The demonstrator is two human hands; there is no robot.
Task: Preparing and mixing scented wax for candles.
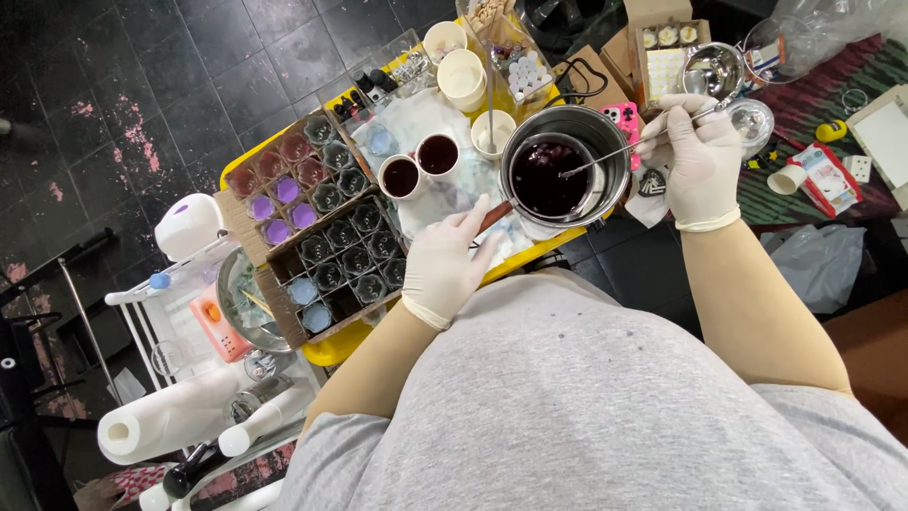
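My left hand [445, 260], in a pale glove, grips the brown handle [495, 217] of a small pot of dark purple liquid [549, 177]. That pot sits inside a larger steel pot [610, 132] on a yellow table [333, 346]. My right hand [698, 156], also gloved, holds a thin metal spoon [605, 156] whose tip dips into the dark liquid. Two white cups of dark liquid [419, 165] stand just left of the pots.
Cardboard trays of small glass jars [322, 227], some filled purple or reddish, lie at the table's left. White cups [461, 78], a box of small white pieces [528, 74] and a steel bowl [713, 68] stand beyond. A paper roll [161, 421] lies low left.
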